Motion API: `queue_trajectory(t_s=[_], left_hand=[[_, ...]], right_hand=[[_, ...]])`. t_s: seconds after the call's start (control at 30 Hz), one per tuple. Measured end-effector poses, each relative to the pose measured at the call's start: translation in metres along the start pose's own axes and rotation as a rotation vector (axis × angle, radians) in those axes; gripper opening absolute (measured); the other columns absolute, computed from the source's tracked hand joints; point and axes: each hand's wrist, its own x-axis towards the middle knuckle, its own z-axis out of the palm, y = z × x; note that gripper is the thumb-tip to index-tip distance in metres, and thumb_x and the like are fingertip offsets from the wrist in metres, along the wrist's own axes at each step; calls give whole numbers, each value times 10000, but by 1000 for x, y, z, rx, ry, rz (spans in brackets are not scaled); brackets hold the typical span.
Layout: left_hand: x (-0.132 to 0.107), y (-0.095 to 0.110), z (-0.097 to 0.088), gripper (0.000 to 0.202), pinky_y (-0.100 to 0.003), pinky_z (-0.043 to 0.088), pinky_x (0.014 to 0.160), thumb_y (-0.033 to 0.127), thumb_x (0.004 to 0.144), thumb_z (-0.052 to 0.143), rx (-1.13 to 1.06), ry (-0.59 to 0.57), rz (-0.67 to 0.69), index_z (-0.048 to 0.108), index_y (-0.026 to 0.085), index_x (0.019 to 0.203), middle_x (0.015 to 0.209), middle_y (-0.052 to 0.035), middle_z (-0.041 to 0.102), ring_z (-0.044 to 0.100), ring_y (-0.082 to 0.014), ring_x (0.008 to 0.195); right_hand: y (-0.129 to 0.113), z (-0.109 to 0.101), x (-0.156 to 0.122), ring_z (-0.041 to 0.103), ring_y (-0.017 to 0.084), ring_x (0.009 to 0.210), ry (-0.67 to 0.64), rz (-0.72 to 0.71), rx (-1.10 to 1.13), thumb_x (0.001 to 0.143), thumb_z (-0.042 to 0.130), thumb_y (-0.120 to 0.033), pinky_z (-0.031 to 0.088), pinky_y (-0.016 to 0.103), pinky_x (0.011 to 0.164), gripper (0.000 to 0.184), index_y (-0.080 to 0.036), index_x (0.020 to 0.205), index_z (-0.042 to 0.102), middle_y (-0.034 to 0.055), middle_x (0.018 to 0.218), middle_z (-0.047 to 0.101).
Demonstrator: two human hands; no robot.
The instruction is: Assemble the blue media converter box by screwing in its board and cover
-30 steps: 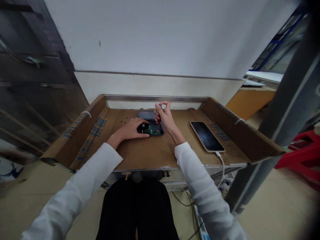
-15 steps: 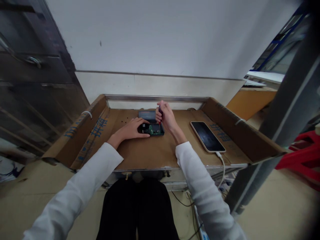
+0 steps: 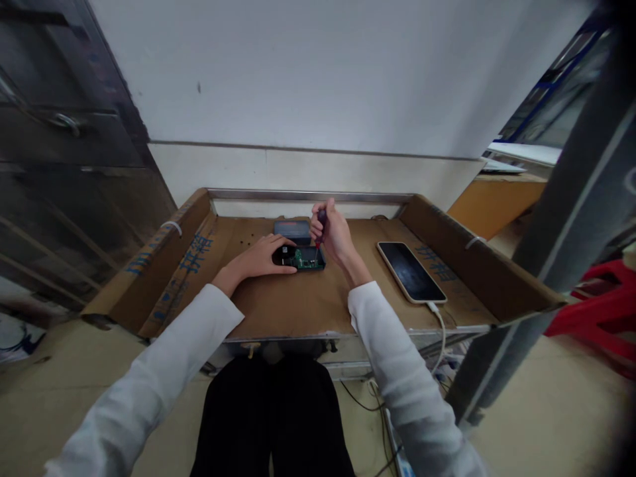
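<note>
On the cardboard-covered table lies a black device housing [image 3: 322,267] with a green circuit board [image 3: 304,258] exposed inside it. My left hand [image 3: 262,257] grips the housing's left end between thumb and fingers. In my right hand [image 3: 334,233] a screwdriver [image 3: 321,218] with a dark handle stands nearly upright, its red-collared shaft reaching down to the board's right part. The exact contact of its tip is too small to make out. Just behind the housing rests a grey-blue flat cover or box [image 3: 292,230]. Several tiny dark screws or bits [image 3: 242,242] lie to the left.
A phone [image 3: 413,271] with a white charging cable [image 3: 441,324] lies at the right. Raised cardboard flaps [image 3: 149,268] border the table [image 3: 293,311] on both sides. A grey metal post [image 3: 536,232] stands right, near a red plastic stool [image 3: 593,305].
My right hand has shifted slightly and turned, so more of the screwdriver handle shows. The left hand holds the housing in about the same place.
</note>
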Motion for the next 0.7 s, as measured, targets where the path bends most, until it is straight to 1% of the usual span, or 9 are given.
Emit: queue_trajectory(t_s=[0.03,0.1,0.2,0.27,0.33,0.43,0.5,0.6,0.7], left_hand=[[0,0,0,602,-420,387,954,636,750,602,0,1,1,545,233,1193,1193,-82,574,521,-280,1089],[1,0,0,601,-422,388,952,635,749,603,5,4,4,544,231,1190,1191,-84,577,523,-280,1084],[1,0,0,601,-424,387,948,630,754,601,13,0,6,542,220,1190,1179,-90,582,526,-277,1072],[1,0,0,606,-423,387,945,628,754,602,11,-1,5,544,212,1192,1174,-93,582,525,-276,1067],[1,0,0,613,-418,388,946,626,753,606,11,1,4,547,204,1194,1172,-95,581,524,-274,1067],[1,1,-1,616,-419,386,951,625,752,609,14,0,3,548,201,1194,1171,-95,581,524,-275,1068],[0,2,-1,610,-424,385,953,626,752,606,6,-1,2,547,213,1196,1179,-91,580,522,-277,1077],[0,2,-1,606,-428,383,956,634,750,600,-7,-1,2,546,227,1196,1183,-88,579,516,-281,1089],[0,2,-1,606,-433,379,960,638,751,595,4,-6,1,542,229,1195,1175,-89,578,518,-281,1084]], right_hand=[[1,1,0,308,59,408,27,-6,-2,791,503,-658,260,200,410,428,-235,825,449,-104,498,340],[3,1,1,317,62,411,63,-30,-16,746,604,-614,237,192,410,419,-260,847,404,-117,496,359],[5,-1,1,409,66,462,67,-58,-48,684,724,-507,316,194,456,435,-258,815,393,-113,534,438],[4,-3,1,485,71,538,54,-58,-61,685,726,-502,385,209,518,409,-234,781,432,-81,610,509],[2,-4,0,488,71,551,20,-35,-48,723,672,-550,412,222,547,394,-214,760,470,-63,626,505],[1,-2,0,398,65,469,-15,17,-9,780,541,-643,380,222,488,439,-207,790,490,-80,552,411],[2,1,-1,363,65,441,-4,28,-3,783,507,-669,338,212,446,455,-218,836,475,-91,529,387],[5,3,-1,358,62,428,15,4,-11,746,617,-600,300,191,432,424,-255,870,403,-117,517,389],[7,0,0,406,61,454,45,-3,-61,708,701,-512,319,182,450,439,-269,854,366,-124,546,435]])
